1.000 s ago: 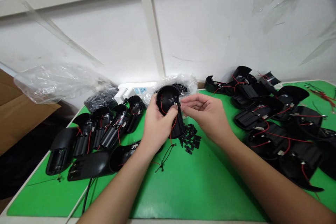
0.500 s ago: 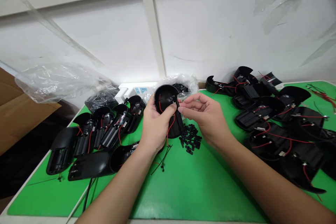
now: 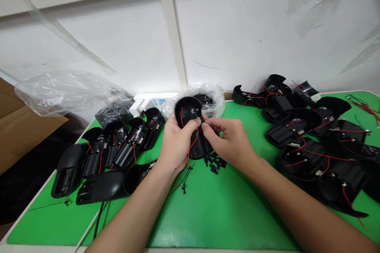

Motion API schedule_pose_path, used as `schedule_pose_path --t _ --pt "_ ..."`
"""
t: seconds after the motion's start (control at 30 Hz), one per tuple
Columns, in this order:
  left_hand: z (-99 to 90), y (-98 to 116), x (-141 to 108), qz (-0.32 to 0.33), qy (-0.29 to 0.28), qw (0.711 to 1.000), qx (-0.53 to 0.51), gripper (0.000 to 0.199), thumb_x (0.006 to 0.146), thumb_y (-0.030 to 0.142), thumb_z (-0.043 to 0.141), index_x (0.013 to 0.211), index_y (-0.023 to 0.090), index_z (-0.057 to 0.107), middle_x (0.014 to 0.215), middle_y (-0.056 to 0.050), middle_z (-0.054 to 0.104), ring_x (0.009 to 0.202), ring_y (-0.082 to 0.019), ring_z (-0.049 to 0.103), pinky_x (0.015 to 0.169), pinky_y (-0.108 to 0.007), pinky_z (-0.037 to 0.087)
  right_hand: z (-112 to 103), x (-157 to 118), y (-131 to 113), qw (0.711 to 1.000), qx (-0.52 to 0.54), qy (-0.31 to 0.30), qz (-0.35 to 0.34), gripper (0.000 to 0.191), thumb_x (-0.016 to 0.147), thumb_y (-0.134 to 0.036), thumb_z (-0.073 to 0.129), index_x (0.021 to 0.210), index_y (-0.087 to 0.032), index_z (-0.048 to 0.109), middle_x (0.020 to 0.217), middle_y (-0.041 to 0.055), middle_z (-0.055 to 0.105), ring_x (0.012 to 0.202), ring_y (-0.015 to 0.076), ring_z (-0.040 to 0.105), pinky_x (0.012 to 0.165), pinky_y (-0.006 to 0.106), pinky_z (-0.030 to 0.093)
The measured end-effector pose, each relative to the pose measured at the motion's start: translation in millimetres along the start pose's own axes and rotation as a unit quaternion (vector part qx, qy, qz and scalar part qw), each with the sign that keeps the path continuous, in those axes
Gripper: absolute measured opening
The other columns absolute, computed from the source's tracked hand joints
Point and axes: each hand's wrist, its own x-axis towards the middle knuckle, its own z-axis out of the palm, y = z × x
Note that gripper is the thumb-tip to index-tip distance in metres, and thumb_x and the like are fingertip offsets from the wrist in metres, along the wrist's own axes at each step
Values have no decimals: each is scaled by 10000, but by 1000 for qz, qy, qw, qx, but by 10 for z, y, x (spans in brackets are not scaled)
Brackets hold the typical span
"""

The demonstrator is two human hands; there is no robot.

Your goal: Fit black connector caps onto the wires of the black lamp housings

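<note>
My left hand (image 3: pixel 178 138) grips a black plastic housing (image 3: pixel 187 110) with a rounded cup at its top and ribbed hollows below. Its thumb presses on the inside, near a small metal contact. Red wire runs down from the housing to thin dark leads (image 3: pixel 186 178) hanging over the green mat. At the housing's right edge, my right hand (image 3: pixel 230 138) is pinched, thumb against forefinger; whatever lies between the fingertips is too small to make out. Just below that hand is a heap of small black plastic pieces (image 3: pixel 214 162), partly covered by it.
Several similar black housings with red wires lie at left (image 3: pixel 96 152) and right (image 3: pixel 292 130) on the green mat (image 3: pixel 225 217). Behind my hands are a clear bag of small black parts (image 3: pixel 218 104) and a white power strip (image 3: pixel 145 101). A white wall (image 3: pixel 237 39) closes off the back.
My right hand has curled its fingers in and dropped slightly against the housing's right edge, covering more of the small pieces. My left hand keeps its hold.
</note>
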Motion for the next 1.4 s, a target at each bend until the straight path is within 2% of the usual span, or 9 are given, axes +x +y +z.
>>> schedule_pose_path --t 0.07,0.13,0.23,0.47,0.63,0.87,1.03,1.27,1.4 --pt "-5 3 -8 -14 -14 1000 -19 363 733 306 826 1026 183 652 951 -62 754 892 -209 746 851 -359 617 1 -7 -4 1000 -19 1 5 348 908 -290 554 585 -162 569 559 -22 362 524 84 350 519 258 249" --pt "-5 9 -10 -15 -34 998 -47 427 797 523 780 1028 180 674 922 -87 744 910 -242 745 838 -386 622 2 -6 -7 999 -33 4 15 394 902 -308 541 540 -168 470 563 -19 296 519 81 305 512 262 207" --pt "4 6 4 -11 -42 996 -74 671 881 804 505 1017 181 714 859 -116 723 1001 -295 738 850 -424 627 6 1 -8 998 -52 0 20 417 888 -323 519 523 -177 380 568 -19 231 511 78 259 511 269 164" --pt "22 29 10 -89 -46 987 -125 510 907 658 570 978 179 728 869 -99 740 1079 -308 735 896 -422 639 9 1 36 991 -96 -88 33 371 874 -325 428 547 -197 311 522 -28 272 472 71 258 495 278 156" --pt "6 50 17 -91 -59 987 -119 527 890 679 563 962 182 725 872 -101 742 1029 -306 741 827 -410 646 -13 18 34 985 -111 -122 44 400 879 -343 414 520 -202 303 483 -33 254 451 73 243 472 285 153" --pt "13 -19 16 -95 -57 989 -102 572 852 708 618 1032 177 729 840 -94 733 962 -297 748 782 -379 636 -56 29 16 972 -185 -144 18 408 850 -293 442 500 -194 255 484 -33 190 426 62 212 486 297 132" --pt "44 -44 0 -101 -27 990 -92 594 828 725 654 1013 166 734 795 -90 730 948 -301 754 796 -384 632 -93 31 -9 960 -232 -158 -5 395 850 -273 452 523 -197 244 493 -37 162 432 69 178 513 315 128" --pt "65 -71 -30 -116 5 987 -108 613 762 724 737 1014 165 726 865 -78 758 938 -274 758 824 -353 624 -130 23 -9 957 -228 -180 -1 367 844 -273 465 541 -203 270 494 -38 205 447 79 189 539 332 125" --pt "66 -91 -46 -117 0 988 -105 625 776 745 707 1013 168 735 865 -77 764 936 -276 763 832 -353 624 -128 20 2 958 -223 -181 -1 360 846 -271 455 540 -201 278 502 -37 190 447 81 203 539 330 128"
